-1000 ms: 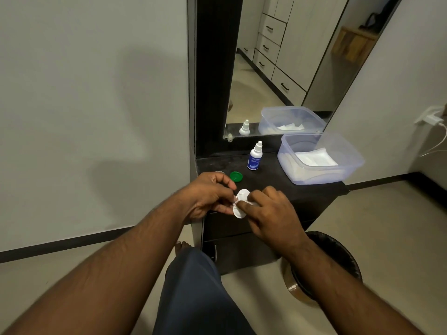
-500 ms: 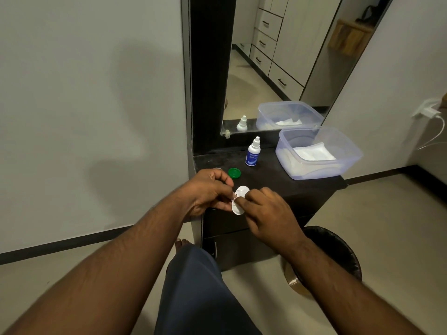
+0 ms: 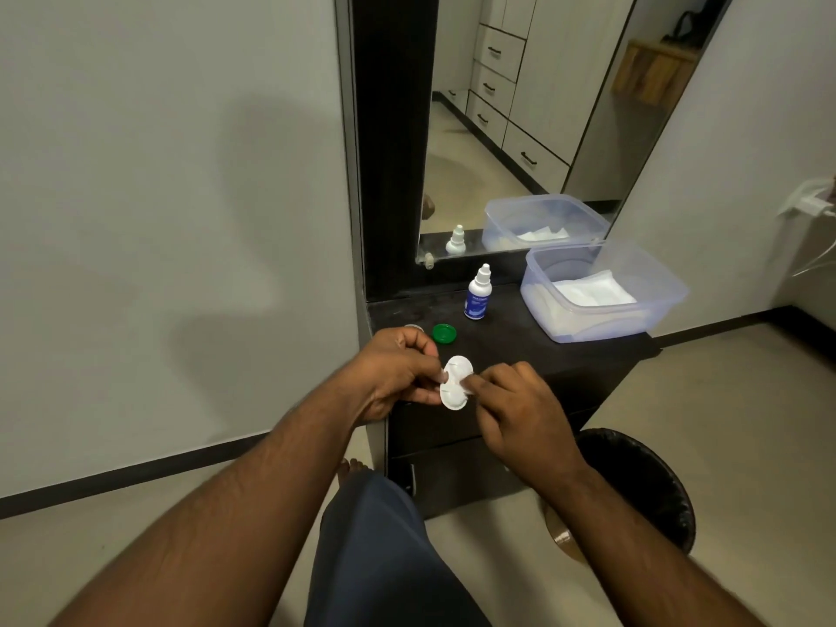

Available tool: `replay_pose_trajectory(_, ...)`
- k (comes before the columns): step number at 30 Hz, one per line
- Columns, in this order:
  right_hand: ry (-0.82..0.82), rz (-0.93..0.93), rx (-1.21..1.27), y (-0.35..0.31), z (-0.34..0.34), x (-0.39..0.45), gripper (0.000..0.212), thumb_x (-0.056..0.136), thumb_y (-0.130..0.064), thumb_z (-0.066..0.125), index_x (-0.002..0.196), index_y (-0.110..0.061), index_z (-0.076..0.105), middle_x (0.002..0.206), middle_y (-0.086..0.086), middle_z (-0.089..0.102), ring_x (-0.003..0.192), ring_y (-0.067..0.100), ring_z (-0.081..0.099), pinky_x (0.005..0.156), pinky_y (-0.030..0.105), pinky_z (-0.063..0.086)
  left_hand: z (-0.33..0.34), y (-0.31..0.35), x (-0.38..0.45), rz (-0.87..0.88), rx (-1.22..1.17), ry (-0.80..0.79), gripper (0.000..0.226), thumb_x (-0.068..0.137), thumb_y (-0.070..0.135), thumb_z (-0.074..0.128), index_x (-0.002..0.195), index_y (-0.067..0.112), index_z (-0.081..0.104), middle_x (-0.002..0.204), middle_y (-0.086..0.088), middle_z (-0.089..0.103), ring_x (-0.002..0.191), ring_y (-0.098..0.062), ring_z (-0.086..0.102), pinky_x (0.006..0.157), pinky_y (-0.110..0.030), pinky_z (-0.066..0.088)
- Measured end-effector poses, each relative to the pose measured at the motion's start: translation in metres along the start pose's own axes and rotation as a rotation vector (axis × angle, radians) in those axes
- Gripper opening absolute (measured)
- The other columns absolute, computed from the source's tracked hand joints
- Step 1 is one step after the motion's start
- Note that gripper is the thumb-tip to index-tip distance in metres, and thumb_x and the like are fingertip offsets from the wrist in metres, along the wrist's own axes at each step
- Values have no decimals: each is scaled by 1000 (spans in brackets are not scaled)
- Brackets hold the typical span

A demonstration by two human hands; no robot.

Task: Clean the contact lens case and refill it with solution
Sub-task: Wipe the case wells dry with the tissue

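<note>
Head view. The left hand (image 3: 398, 373) pinches the case (image 3: 456, 382) at its narrow waist, thumb and forefinger curled onto its left edge. The case is white, smooth plastic, shaped as two round wells joined like a figure eight, and it is held upright just above the front edge of the shelf (image 3: 520, 355), one well over the other. The right hand (image 3: 515, 409) has its fingers curled, with the tips meeting the right edge of the case at the waist; whether they pinch it or only press on it cannot be told.

On the shelf, a matt black slab with faint pale smears, a green cap (image 3: 444, 333) lies flat just behind the left hand, round, with a raised rim. A second, pale grey round cap (image 3: 414, 328) lies left of it, mostly hidden by the left knuckles. Further back stands the bottle (image 3: 478, 292), upright, small and cylindrical, with a white body, a blue label and a white cone nozzle. To its right sits a tub (image 3: 669, 282), a translucent bluish plastic box with rounded corners, holding folded white tissues (image 3: 592, 289) that look soft and quilted.

Behind the shelf a mirror (image 3: 520, 106) in a dark frame reflects the bottle, the tub and a run of pale drawers with dark handles. On the floor to the right of the cabinet stands a round bin (image 3: 642, 486) lined with a crinkled black bag.
</note>
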State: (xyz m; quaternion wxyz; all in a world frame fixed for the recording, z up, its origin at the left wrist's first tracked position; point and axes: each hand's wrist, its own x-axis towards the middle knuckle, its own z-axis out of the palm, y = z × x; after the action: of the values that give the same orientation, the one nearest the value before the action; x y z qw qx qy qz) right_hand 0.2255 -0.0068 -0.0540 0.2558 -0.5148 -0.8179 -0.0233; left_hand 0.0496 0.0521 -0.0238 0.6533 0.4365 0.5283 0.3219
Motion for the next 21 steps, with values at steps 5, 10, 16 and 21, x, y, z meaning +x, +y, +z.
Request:
replay_pose_trajectory(5,72,113,91,-5,7,-7,31,86,-26,46,102,-14,70,82,2,62,76,20,53,65,32,46,0,-1,2,-9,-25,39,23,76,-14,66,72,7,56,76,-14,65,71,-28,73,58,-37,61)
replay_pose_trajectory(10,159,164,131,-9,13,-7,20,85,-24,59,97,-14,73,84,1,68,78,19,57,68,29,46,-1,-4,3,-2,-55,39,26,76,-14,66,70,8,54,81,-15,64,70,-26,73,54,-33,60)
replay_pose_trajectory(16,205,128,108,-9,15,-2,24,87,-25,52,93,-13,72,86,0,71,76,18,61,68,32,51,1,0,0,-23,-80,24,51,75,-17,65,107,20,51,107,-21,58,64,-29,72,49,-32,58)
replay_pose_trajectory(21,224,134,80,-6,19,-5,24,87,-25,51,92,-13,72,87,0,72,76,19,63,69,33,51,1,0,0,-21,-51,3,54,74,-16,66,108,24,52,104,-23,63,70,-30,73,56,-36,60)
